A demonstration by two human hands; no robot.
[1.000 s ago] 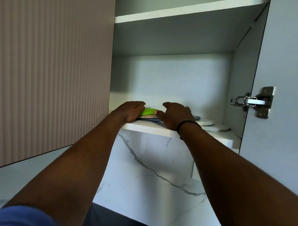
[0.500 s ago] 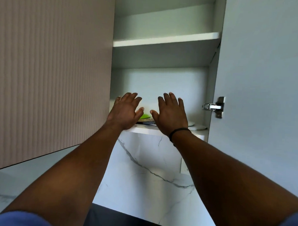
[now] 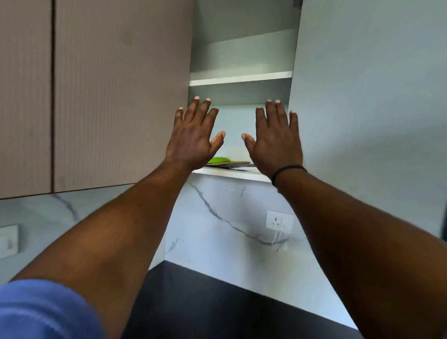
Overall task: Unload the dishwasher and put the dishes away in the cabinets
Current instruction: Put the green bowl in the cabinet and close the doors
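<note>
As seen from the head view, my left hand and right hand were both raised flat before the open cabinet, fingers spread, holding nothing. A green dish lay on a low stack of plates on the bottom shelf; that load looked put away. The dishwasher was out of view, so the remainder was unknown. No legible writing or brand.
</note>
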